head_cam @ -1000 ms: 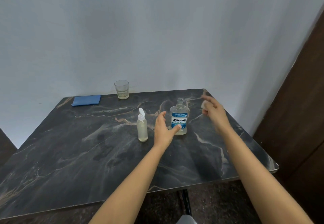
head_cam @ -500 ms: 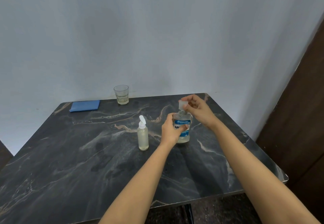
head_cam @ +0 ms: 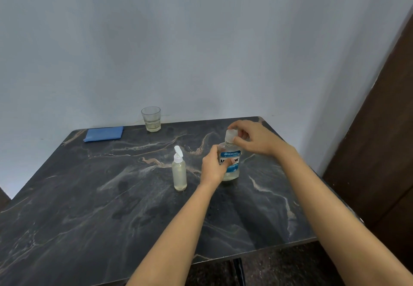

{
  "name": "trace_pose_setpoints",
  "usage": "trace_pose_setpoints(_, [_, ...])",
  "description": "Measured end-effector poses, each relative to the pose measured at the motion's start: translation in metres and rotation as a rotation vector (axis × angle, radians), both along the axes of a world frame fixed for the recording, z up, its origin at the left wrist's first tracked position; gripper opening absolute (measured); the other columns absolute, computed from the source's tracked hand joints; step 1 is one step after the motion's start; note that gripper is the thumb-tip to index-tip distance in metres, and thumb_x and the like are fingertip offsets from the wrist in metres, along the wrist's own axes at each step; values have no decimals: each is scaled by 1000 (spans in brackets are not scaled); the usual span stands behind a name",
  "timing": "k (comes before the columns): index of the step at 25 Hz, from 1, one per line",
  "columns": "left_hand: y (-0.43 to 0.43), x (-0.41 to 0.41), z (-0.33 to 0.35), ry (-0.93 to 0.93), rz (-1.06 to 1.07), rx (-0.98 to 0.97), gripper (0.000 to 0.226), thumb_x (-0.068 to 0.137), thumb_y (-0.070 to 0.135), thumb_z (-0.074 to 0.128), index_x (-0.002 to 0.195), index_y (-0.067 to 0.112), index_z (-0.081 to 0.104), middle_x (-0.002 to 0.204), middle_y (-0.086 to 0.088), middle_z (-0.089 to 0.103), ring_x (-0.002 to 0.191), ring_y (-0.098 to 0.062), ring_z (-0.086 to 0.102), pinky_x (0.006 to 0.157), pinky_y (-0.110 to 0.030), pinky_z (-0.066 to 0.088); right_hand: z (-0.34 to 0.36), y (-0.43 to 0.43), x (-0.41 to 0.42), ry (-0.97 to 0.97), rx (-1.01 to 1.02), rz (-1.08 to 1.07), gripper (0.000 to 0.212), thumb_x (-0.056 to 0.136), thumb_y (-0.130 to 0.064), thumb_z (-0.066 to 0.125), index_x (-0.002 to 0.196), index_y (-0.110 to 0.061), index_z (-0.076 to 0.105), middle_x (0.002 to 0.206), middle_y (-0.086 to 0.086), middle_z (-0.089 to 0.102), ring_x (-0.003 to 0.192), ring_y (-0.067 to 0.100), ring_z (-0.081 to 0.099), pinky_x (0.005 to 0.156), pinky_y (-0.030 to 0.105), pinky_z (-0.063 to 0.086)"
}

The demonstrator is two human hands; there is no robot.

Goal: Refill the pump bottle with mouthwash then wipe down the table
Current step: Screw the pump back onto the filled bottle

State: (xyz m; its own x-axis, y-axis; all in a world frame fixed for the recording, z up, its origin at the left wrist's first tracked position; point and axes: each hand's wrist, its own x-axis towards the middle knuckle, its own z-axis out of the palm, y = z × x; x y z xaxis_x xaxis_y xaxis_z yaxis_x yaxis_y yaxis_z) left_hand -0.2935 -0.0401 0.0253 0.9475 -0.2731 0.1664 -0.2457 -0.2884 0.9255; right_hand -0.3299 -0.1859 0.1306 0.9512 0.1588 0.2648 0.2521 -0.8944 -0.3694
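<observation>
Your right hand (head_cam: 254,140) now pinches the cap (head_cam: 230,135) back on the Listerine bottle (head_cam: 234,170) your left hand (head_cam: 212,170) grips; pouring looks finished

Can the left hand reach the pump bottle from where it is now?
Probably yes: the pump bottle stands close beside the left hand, with nothing between them. But that hand grips the mouthwash bottle and must release it first.

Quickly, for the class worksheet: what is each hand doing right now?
Left hand: grips the mouthwash bottle round its body.
Right hand: pinches the cap on the bottle's neck.
</observation>
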Motion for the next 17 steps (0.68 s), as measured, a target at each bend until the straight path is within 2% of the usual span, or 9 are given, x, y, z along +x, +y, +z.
trace_pose_setpoints(2, [0,0,-2,-9,6,7,35,85,19,71,113,20,52,118,2,63,109,-11,59,87,-20,47,16,-3,2,18,-226,-51,22,89,-30,53,106,-17,56,91,-1,62,81,18,58,71,31,48])
trace_pose_setpoints(3, [-1,0,-2,-9,13,6,35,85,19,71,114,19,52,118,2,63,109,-11,59,88,-22,49,21,-4,5,16,-294,-59,22,89,-30,53,106,-17,56,98,0,61,84,18,57,74,31,47])
trace_pose_setpoints(5, [-1,0,-2,-6,19,5,36,85,19,71,116,19,52,119,2,63,110,-13,59,91,-26,50,29,-3,9,62,-286,24,33,91,-24,52,124,-19,53,113,-4,52,92,14,54,80,27,45])
trace_pose_setpoints(7, [-1,0,-1,2,19,10,36,85,20,71,115,19,52,119,1,63,110,-13,59,89,-24,49,32,0,15,128,-327,137,39,93,-15,50,131,-23,52,113,-7,53,89,9,50,74,17,38])
trace_pose_setpoints(8, [-1,-1,-1,3,24,13,35,85,20,71,115,19,52,119,1,63,110,-13,60,88,-23,50,32,1,18,135,-368,162,37,93,-13,50,129,-21,55,110,-6,57,86,9,49,69,15,35])
trace_pose_setpoints(10, [-2,-2,-1,-6,49,18,35,85,20,71,115,18,53,119,0,63,110,-14,60,88,-24,51,32,2,25,122,-412,165,32,91,-14,53,123,-15,58,99,-1,62,80,11,50,66,18,34])
trace_pose_setpoints(12, [-3,-5,-1,-19,80,24,36,85,20,71,116,17,53,119,-1,63,110,-15,60,88,-25,51,32,1,29,129,-437,160,28,90,-19,54,116,-10,59,85,-2,58,75,14,50,65,22,33])
trace_pose_setpoints(14, [-4,-7,0,-24,103,31,37,85,20,71,117,18,52,120,-1,63,111,-15,60,87,-25,51,31,3,30,109,-504,151,21,92,-30,51,100,-11,58,79,-4,53,72,15,49,63,24,32])
trace_pose_setpoints(17, [-7,-12,-1,-24,142,41,38,86,20,70,120,19,52,122,0,63,113,-16,60,86,-24,49,23,11,29,14,-653,53,40,95,-47,39,81,-12,53,68,-2,51,63,15,46,51,24,28])
